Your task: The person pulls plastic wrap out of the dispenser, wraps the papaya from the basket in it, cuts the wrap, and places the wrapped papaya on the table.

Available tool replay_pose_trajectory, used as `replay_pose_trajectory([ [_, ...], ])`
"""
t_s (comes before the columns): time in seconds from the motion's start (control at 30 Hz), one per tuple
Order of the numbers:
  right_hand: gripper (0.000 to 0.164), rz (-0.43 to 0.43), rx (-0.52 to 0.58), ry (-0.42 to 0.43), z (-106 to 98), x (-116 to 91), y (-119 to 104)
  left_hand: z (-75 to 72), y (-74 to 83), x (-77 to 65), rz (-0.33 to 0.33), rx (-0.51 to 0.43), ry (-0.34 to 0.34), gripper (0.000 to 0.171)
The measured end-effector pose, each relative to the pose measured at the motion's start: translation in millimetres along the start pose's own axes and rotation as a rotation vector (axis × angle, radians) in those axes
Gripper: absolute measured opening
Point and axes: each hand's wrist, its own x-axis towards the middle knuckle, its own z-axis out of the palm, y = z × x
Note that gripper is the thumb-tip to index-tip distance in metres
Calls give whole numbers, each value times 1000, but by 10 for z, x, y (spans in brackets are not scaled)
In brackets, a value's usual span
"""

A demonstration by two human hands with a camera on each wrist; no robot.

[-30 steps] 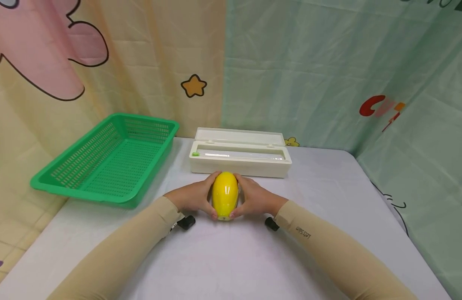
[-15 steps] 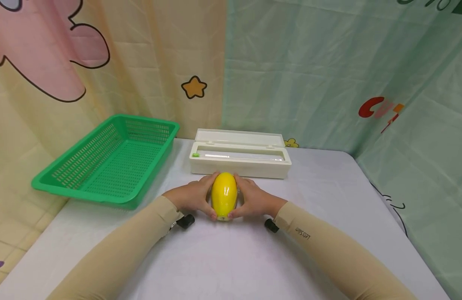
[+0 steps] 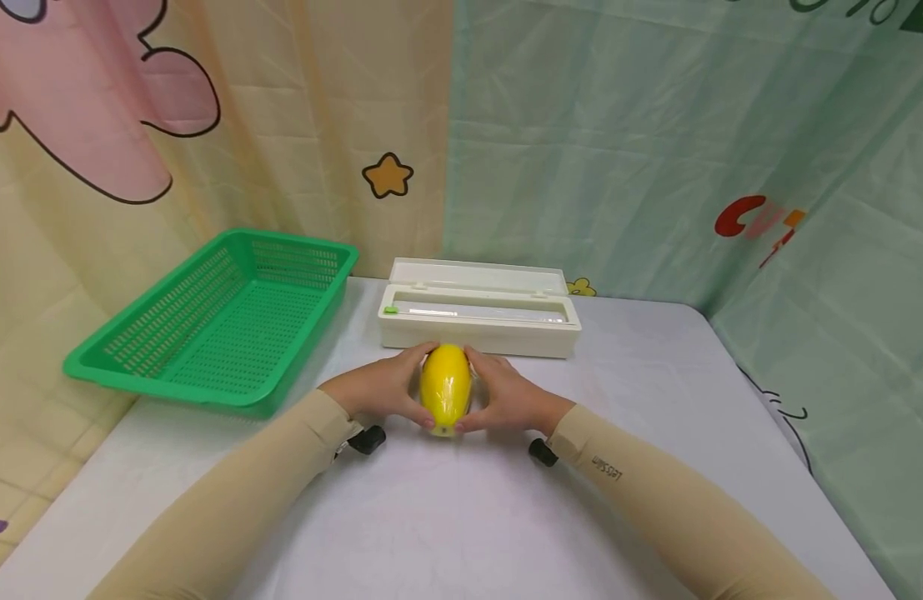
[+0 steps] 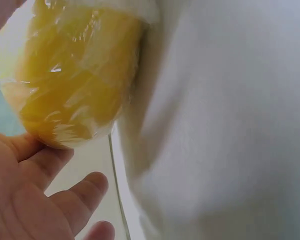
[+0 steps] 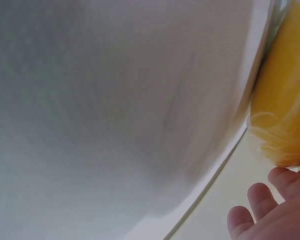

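Note:
A smooth yellow oval fruit (image 3: 445,385) stands in the middle of the table in front of me, wrapped in clear cling film. Creases in the film show in the left wrist view, where the fruit (image 4: 80,70) fills the upper left. My left hand (image 3: 382,388) holds its left side between thumb and fingers. From the other side my right hand (image 3: 509,395) grips it the same way, thumb near the lower end. In the right wrist view some fingertips of the right hand (image 5: 275,205) are spread below the fruit (image 5: 285,95).
Just behind the hands is a white cling film dispenser (image 3: 479,337) with its lid raised and a green slider (image 3: 390,310) on its cutter. A green plastic basket (image 3: 168,388) stands at the left. Patterned curtains hang behind the white-covered table (image 3: 461,517).
The fruit has shifted slightly left between the hands, and the left hand has moved a little left with it. The right hand keeps almost the same place.

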Motion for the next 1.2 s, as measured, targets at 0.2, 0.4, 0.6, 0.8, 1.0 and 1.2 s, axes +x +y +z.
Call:
replay_pose_trajectory([
  [0.2,125,-35,30,2,10,11,-30,2,-2,-39,-42,3,3,131],
  [0.4,125,-28,27,2,17,7,-23,12,12,-59,-46,30,13,133],
  [0.6,128,-3,31,-11,20,-5,-22,17,8,-75,-22,30,11,133],
  [0.8,129,-7,37,-10,19,-13,-33,-1,7,-74,-5,24,7,134],
  [1.0,129,-5,22,-4,17,-23,-47,-6,13,-82,-22,39,-8,136],
  [1.2,129,-4,6,-3,16,-30,-44,-18,17,-96,-15,57,-9,136],
])
